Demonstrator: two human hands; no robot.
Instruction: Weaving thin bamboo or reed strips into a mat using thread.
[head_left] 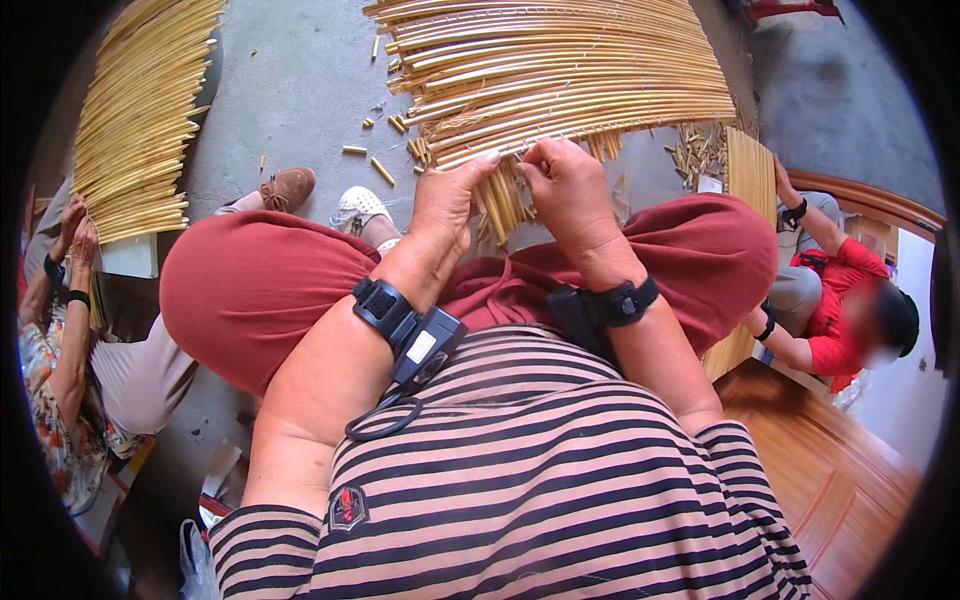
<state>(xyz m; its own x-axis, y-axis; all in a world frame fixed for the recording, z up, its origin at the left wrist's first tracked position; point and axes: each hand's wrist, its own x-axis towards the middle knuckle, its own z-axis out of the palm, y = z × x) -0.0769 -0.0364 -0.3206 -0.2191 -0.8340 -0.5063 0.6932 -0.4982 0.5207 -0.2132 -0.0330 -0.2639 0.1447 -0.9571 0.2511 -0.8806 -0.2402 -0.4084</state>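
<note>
A mat of long yellow reed stalks (pixel 570 85), bound in rows with pale thread, stretches away from my knees. My left hand (pixel 450 198) is closed on the mat's near edge, its thumb and fingers pressed on the nearest stalks. Just right of it, my right hand (pixel 568 190) is curled in a pinch over the same edge. Whatever sits between its fingertips is too small to make out. Several stalk ends (pixel 500 205) point down toward my lap between the two hands.
At the left, another person's hands (pixel 80 235) touch a second reed mat (pixel 145 110). A person in red (pixel 835 300) at the right holds a yellow slatted panel (pixel 750 170). Short cut stalk pieces (pixel 382 171) litter the grey floor (pixel 290 90). A white shoe (pixel 360 208) rests beyond my left knee.
</note>
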